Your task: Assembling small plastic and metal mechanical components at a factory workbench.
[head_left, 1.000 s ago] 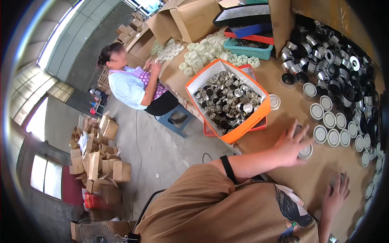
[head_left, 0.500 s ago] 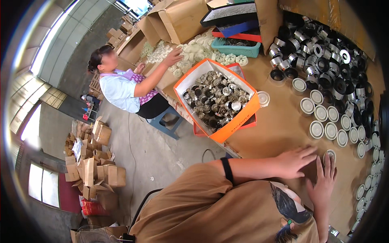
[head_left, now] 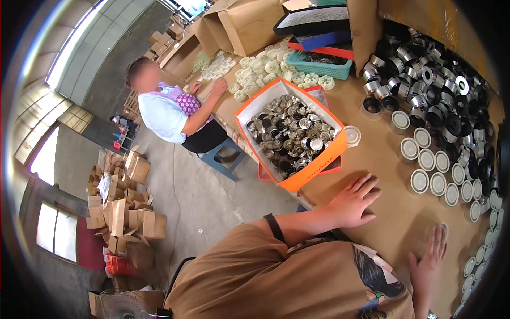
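My left hand (head_left: 355, 203) is over the brown table top with its fingers stretched out and nothing in them, just right of the near corner of an orange-rimmed box (head_left: 313, 169). Many small round metal parts (head_left: 292, 133) fill that box. Farther right, my right hand (head_left: 429, 259) reaches forward with straight fingers. At its fingertips shows the pale edge of a round piece (head_left: 445, 228), mostly hidden by the fingers. Beyond both hands stand rows of round parts with white ringed tops (head_left: 419, 181).
Black and silver rings (head_left: 425, 80) are heaped at the back right. A teal basket (head_left: 321, 66) and white plastic parts (head_left: 265, 65) lie behind the box. At the table's left side a co-worker (head_left: 170, 114) sits on a blue stool (head_left: 226, 159). Cardboard boxes (head_left: 125, 212) litter the floor.
My left hand has drawn away to the left, toward the orange-rimmed box. My right hand has come slightly nearer, with the round piece at its fingertips. The co-worker's outstretched arm has pulled back.
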### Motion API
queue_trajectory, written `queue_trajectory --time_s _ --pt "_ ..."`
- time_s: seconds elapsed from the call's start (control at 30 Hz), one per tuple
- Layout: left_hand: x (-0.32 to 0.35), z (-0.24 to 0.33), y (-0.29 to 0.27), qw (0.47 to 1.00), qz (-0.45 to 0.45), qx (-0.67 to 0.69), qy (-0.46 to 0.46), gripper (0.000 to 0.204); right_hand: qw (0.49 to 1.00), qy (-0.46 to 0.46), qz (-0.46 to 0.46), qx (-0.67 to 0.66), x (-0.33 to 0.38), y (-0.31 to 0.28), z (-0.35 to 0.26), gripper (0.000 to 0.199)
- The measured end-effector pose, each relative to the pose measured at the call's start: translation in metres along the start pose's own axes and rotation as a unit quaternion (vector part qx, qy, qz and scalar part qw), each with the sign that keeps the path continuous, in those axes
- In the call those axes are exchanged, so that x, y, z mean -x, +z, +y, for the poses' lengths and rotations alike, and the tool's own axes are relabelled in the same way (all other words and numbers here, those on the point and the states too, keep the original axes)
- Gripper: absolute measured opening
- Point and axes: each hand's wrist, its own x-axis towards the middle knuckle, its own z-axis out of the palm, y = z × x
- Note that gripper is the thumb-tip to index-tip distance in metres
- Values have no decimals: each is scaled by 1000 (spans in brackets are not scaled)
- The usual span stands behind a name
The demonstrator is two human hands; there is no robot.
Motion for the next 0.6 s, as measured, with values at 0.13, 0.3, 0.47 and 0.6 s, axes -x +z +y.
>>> queue_trajectory --time_s 0.13,0.3,0.47,0.6 --pt "-4 4 0 1000 -8 5 -10 72 993 77 48 70 26 7 64 94" --pt "-1 4 1 1000 -7 -7 -15 71 989 78 88 92 41 10 144 92" --pt "-2 3 1 1000 -6 -7 -9 71 977 120 115 132 55 19 211 86" --pt "-2 2 1 1000 -5 -9 -10 71 971 99 133 171 51 19 229 80"
